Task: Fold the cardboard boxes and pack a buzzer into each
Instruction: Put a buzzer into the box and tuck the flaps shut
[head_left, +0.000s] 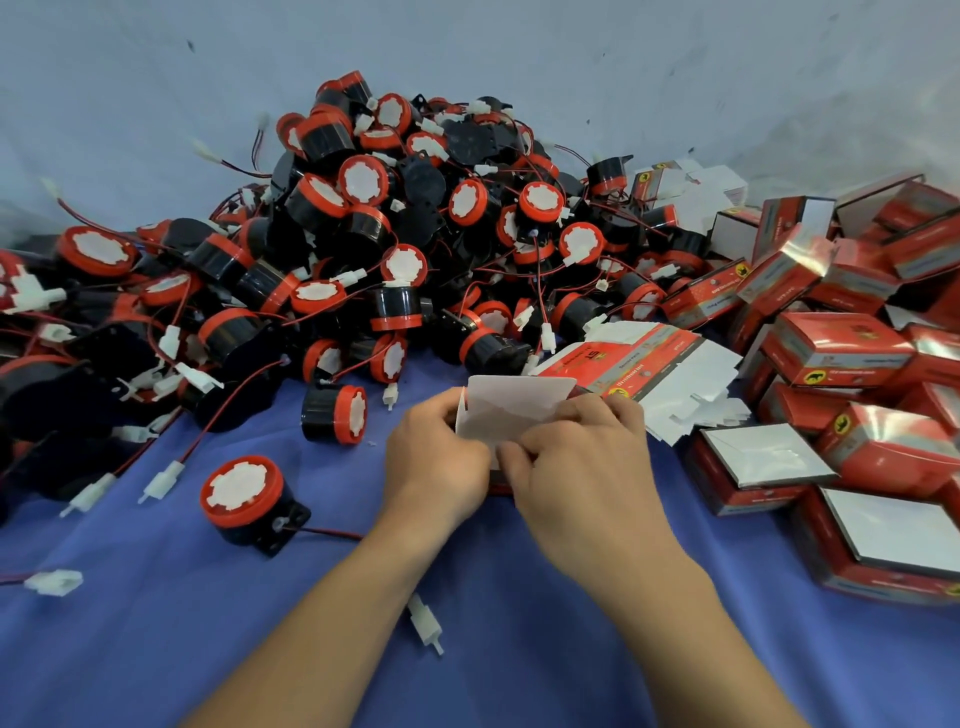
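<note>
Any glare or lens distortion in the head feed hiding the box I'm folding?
Head view: wide-angle bending curves the blue cloth at the edges; glare streaks the finished boxes on the right; the box held by left hand and right hand is evenly lit, without glare.

Blue cloth (156, 649) spread flat over counter, lightly creased. Pale grey wall (519, 47) behind cloth's far edge, flecked with small dark marks.

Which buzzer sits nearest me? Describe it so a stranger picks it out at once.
Start at the big heap of buzzers on the blue cloth. Come toward the near edge, left of the left hand: one buzzer sits alone. Unlike the loose one lying on its side behind it, its white face points up.
</note>
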